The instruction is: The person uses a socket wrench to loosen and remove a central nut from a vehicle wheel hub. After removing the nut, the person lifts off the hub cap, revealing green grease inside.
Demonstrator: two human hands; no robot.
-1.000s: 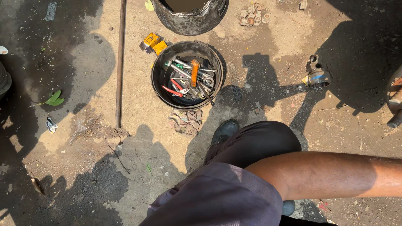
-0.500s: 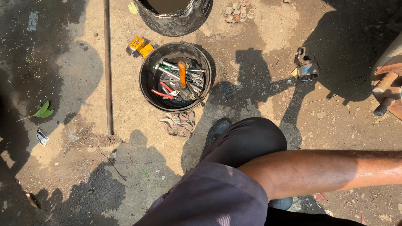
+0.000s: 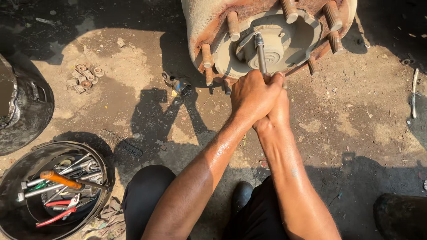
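Dusty ground surrounds me as my left hand [image 3: 252, 94] and right hand [image 3: 278, 106] clamp together around the wrench handle [image 3: 259, 53], seated on the wheel hub [image 3: 267, 42] for leverage.

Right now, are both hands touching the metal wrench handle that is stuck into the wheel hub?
Touching. The head view shows the left hand and right hand clasped together around the lower end of the wrench handle, whose top sits on the wheel hub.

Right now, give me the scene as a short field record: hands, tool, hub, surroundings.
left hand: clasped over the right on the wrench handle
right hand: gripping the same handle, under the left
wrench: socket end on the hub centre
hub: rusty, studs sticking out
bucket: lower left, holds tools
nuts: pile on dirt, upper left
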